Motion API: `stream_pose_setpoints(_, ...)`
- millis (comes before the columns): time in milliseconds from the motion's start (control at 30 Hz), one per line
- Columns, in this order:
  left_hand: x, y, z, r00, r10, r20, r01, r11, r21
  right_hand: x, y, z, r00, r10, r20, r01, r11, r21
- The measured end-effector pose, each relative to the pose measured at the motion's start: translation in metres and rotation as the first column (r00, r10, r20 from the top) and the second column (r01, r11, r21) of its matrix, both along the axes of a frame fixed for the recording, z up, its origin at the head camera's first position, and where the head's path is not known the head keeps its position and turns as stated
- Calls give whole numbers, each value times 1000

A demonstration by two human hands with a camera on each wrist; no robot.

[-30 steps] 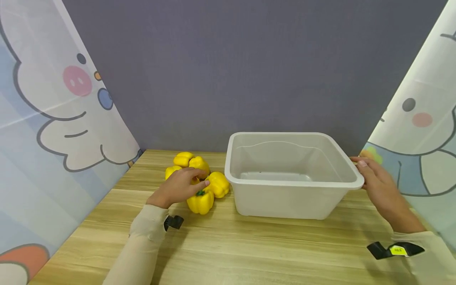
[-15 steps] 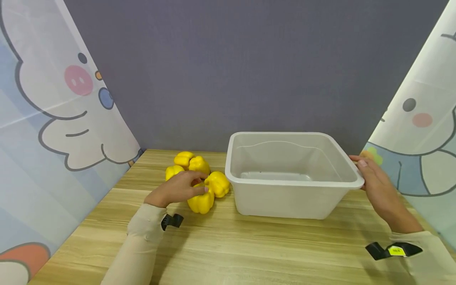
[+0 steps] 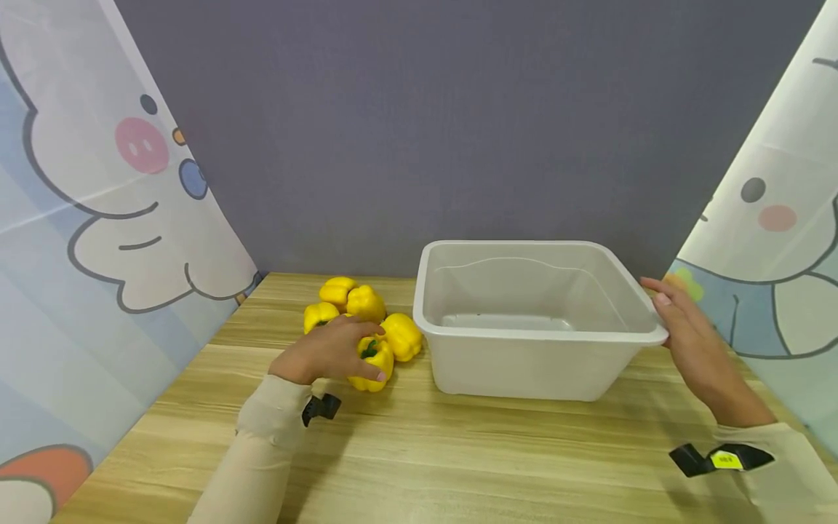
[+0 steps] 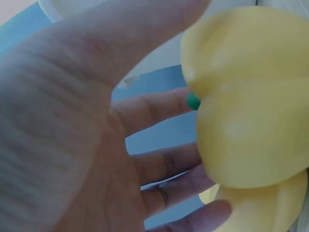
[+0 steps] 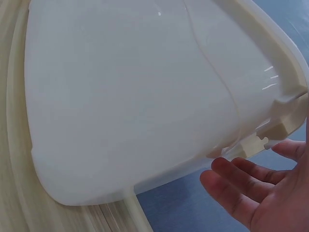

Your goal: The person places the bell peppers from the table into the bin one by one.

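Observation:
My left hand [image 3: 327, 351] reaches over a cluster of yellow bell peppers, its thumb and fingers spread about the front bell pepper [image 3: 381, 370] with its green stem. In the left wrist view a gap shows between my palm and that yellow pepper [image 4: 251, 106]; its far side is hidden, so contact is unclear. A light grey plastic tub [image 3: 524, 371] stands to the right of the peppers. At its right rim is my right hand [image 3: 697, 356], with the thumb by the edge. The right wrist view shows loosely extended fingers [image 5: 236, 193] beside the tub wall [image 5: 120, 96].
Other yellow peppers lie behind the front one, including a right-hand pepper [image 3: 402, 338] close to the tub. The wooden table [image 3: 458, 466] meets a dark grey panel [image 3: 419, 131] at the back. Cartoon-printed sheets [image 3: 98, 240] stand along both sides.
The left thumb has shifted down the near side of the front pepper, and its stem shows again. My right hand stays at the tub rim. The peppers and tub keep their places.

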State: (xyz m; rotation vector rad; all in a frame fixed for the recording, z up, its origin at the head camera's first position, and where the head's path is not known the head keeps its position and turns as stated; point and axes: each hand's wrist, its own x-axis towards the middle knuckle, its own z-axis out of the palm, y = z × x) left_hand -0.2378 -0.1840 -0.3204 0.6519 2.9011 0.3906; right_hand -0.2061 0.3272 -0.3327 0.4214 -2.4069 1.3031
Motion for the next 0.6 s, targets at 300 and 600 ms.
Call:
stream_pose_setpoints(300, 3, 7, -3, 999, 17, -39, -21, 996, -87, 0, 1, 1, 1000, -18, 16, 18, 999, 28)
stream_pose_setpoints(600, 2, 9, -3, 999, 21, -46, -25, 997, -75, 0, 1, 0, 1000, 6, 4, -6, 999, 41)
